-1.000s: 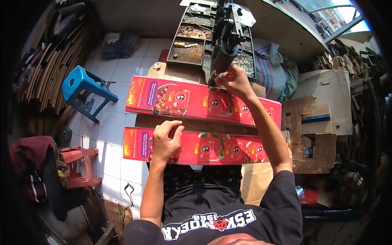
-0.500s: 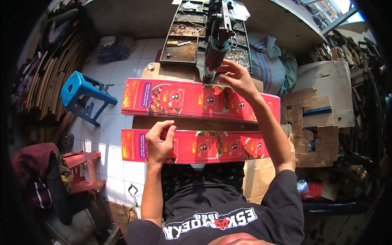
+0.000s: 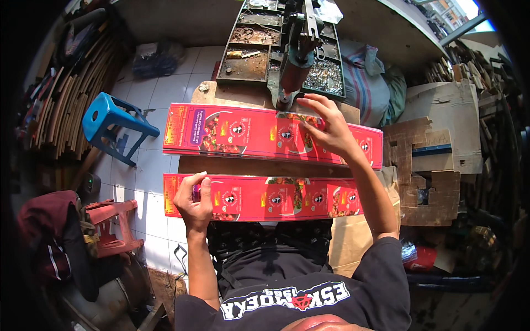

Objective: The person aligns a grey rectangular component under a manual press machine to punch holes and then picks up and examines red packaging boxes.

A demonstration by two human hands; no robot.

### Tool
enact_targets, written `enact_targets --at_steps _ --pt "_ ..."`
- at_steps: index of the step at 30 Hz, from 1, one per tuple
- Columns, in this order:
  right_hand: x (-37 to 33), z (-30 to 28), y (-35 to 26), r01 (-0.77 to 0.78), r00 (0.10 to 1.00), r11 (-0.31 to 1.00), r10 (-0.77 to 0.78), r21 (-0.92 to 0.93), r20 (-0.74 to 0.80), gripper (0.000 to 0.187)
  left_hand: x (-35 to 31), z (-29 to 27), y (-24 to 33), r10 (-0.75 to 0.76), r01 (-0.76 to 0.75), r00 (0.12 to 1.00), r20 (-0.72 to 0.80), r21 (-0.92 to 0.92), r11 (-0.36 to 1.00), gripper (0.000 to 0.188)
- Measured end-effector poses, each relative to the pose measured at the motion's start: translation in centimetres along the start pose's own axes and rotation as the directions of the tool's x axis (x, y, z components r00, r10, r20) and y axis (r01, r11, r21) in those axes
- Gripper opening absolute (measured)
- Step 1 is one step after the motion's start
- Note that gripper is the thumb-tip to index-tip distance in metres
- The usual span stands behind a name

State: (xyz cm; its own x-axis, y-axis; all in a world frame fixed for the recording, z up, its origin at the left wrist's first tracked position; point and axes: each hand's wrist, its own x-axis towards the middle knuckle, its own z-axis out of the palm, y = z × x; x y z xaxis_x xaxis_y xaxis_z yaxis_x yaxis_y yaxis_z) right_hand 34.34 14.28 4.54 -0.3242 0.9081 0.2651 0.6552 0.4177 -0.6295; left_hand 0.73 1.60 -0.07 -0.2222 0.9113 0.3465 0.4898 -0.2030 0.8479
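A seated person works over two long red printed cardboard strips. The near strip (image 3: 265, 197) lies across the lap; the left hand (image 3: 194, 199) curls closed on its left end, thumb on top. Beyond it, the far strip (image 3: 248, 132) rests on a wooden board (image 3: 243, 95), with the right hand (image 3: 326, 128) pressing on it, fingers spread open, arm stretched forward. Its far edge sits at a metal press (image 3: 295, 60). Both strips lie flat and unfolded, so forming seems barely begun. A blue stool (image 3: 110, 118) stands far left.
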Motion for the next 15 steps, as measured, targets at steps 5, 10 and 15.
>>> enact_targets --at_steps 5,10,15 --pt "1.7 2.1 0.9 -0.041 0.999 0.997 0.042 0.068 -0.007 0.052 -0.9 -0.6 0.0 -0.011 0.011 1.000 -0.007 -0.012 1.000 0.009" --pt "1.5 2.2 0.8 -0.033 0.999 0.992 0.037 0.121 -0.036 0.052 -1.0 -0.8 0.0 0.012 -0.012 1.000 -0.029 -0.007 1.000 0.008" --pt "1.8 1.9 0.6 0.006 1.000 1.000 -0.006 0.005 -0.016 0.051 -1.0 -0.8 -0.4 -0.034 0.034 0.999 -0.023 -0.031 0.999 0.008"
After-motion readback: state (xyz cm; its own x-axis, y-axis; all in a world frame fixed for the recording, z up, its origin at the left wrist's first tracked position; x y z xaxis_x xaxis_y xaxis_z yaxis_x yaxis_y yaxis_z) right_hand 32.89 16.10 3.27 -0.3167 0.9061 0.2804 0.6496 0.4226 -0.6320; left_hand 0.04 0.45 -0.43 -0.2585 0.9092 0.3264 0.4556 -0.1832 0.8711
